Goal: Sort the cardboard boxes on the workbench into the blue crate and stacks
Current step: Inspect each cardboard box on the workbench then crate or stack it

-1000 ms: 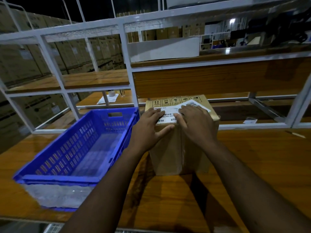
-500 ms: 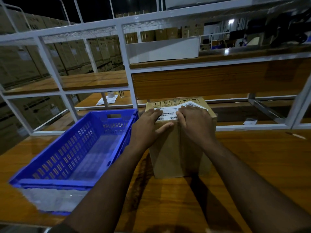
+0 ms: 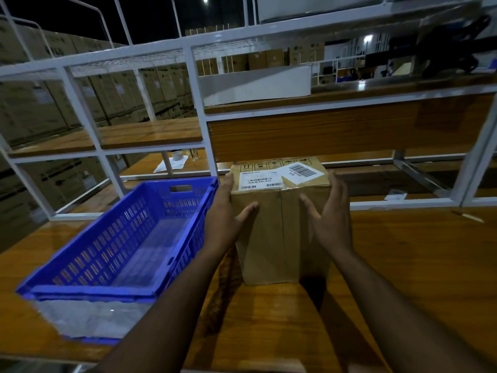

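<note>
The cardboard box [image 3: 279, 227] stood upright on the wooden bench [image 3: 419, 265], at about 12 o'clock from the person and just beside the blue crate [image 3: 115, 246], which sat at its 9 o'clock. 2 white barcode labels [image 3: 279, 176] lay on the box's top. The left hand [image 3: 228, 219] pressed flat against the box's left side, thumb across the front face. The right hand [image 3: 330, 219] sat at the right front corner, fingers spread and palm turned inward; its grip was released, and whether the palm touched the cardboard could not be told. The left grip was likewise not clenched, only laid on the side. The crate held nothing visible. Behind the box, at 12 o'clock, rose a white metal shelf frame [image 3: 196, 103] with wooden boards.
</note>
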`<state>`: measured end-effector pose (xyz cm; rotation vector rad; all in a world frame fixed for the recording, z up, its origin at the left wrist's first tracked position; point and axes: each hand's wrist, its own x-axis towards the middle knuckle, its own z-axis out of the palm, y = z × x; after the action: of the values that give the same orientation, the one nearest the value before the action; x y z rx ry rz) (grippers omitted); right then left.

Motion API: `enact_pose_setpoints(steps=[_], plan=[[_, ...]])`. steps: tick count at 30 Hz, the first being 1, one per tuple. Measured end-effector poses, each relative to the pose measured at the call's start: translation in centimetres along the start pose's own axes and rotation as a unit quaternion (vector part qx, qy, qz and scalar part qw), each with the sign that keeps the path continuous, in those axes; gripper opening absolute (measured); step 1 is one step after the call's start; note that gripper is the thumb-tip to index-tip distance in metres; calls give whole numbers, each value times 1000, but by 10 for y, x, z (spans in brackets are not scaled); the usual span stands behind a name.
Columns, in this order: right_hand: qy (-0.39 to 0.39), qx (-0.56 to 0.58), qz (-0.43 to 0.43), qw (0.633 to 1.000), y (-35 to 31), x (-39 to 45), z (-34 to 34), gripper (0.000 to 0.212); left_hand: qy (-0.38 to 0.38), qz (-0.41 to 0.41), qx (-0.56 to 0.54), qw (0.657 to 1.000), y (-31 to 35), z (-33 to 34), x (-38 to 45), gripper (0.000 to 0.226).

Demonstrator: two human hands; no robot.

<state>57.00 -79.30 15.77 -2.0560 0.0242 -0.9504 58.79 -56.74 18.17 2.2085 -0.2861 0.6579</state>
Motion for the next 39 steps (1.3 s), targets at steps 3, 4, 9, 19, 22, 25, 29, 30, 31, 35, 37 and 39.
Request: enact_pose_setpoints(steps=[3,4,9,19,22,25,29,30,31,35,37,39], plan=[[-16,31,73,997,9,-15,-2,98,-15,-111,-102,989,-7,5,-17,102],[-18,50,111,992,9,-17,-2,97,-32,-141,-136,980,-10,8,-23,97],[-17,79,144,986,9,-24,5,66,-68,-212,-242,944,2,14,-34,52],[73,126,-15,989,-57,-3,-8,77,41,-162,-309,936,28,-30,-13,64],[92,159,-60,981,-91,16,-10,78,81,-103,-329,935,42,-61,2,68],[90,201,-93,971,-124,30,-4,77,126,-68,-320,937,48,-98,20,59],[49,239,-124,962,-159,38,23,79,184,-55,-301,934,32,-143,44,55],[39,241,-130,961,-167,38,32,80,198,-53,-297,933,26,-154,49,54],[32,242,-137,960,-175,37,42,81,210,-50,-294,931,19,-165,53,54],[17,246,-158,956,-202,31,86,83,241,-53,-273,930,-17,-205,66,43],[12,247,-160,955,-216,29,111,83,240,-51,-276,929,-36,-222,74,42],[12,247,-160,956,-231,26,136,83,238,-50,-276,930,-58,-238,82,43]])
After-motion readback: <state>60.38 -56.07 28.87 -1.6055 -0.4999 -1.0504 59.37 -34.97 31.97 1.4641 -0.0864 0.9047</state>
